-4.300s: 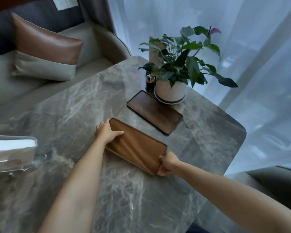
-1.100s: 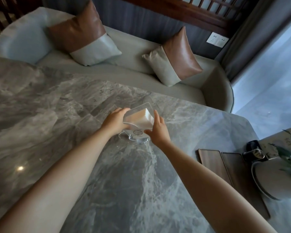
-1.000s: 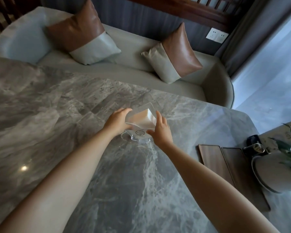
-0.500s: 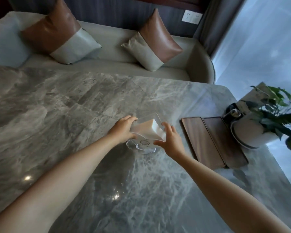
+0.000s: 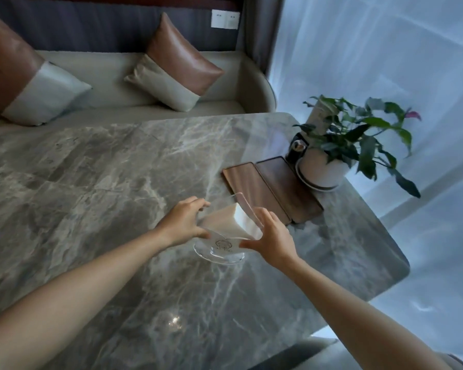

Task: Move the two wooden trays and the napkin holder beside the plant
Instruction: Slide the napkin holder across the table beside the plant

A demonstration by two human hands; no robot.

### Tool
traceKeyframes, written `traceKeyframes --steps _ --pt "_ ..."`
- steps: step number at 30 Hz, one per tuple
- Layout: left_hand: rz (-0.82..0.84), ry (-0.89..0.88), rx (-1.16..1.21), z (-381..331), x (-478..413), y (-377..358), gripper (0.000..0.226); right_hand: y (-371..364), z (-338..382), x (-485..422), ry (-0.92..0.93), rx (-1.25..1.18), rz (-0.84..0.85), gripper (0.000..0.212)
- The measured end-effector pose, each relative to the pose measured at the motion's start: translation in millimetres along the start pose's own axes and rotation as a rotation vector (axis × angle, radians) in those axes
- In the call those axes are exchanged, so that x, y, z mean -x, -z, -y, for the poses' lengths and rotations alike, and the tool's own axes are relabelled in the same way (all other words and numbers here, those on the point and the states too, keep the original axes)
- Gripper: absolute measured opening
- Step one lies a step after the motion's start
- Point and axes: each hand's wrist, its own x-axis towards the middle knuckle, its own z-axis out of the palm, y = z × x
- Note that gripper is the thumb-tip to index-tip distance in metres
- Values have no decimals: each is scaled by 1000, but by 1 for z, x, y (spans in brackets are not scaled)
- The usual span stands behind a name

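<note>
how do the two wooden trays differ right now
The left tray looks lighter and reddish; the right tray looks darker brown. The right tray lies next to the plant pot; the left tray lies nearer the napkin holder. Both are flat, rectangular and lie side by side on the table, edges touching or nearly so.

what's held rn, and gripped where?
The clear napkin holder, between both hands: left hand on its left side, right hand on its right side.
</note>
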Motion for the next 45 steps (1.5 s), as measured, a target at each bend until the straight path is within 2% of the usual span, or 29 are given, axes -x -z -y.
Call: traceKeyframes --steps 9,20,33,45 --pt "73 -217 -51 -126 -59 -43 70 89 -93 22 -80 -73 -249 73" --pt "262 -369 -132 -265 -156 -135 72 168 -212 25 -327 -175 -464 70" --pt "444 -406 -209 -336 -213 -224 71 190 -298 23 -554 -162 -493 72" --pt "450 -455 -328 -353 -222 -252 72 192 -316 27 -607 -110 -450 75"
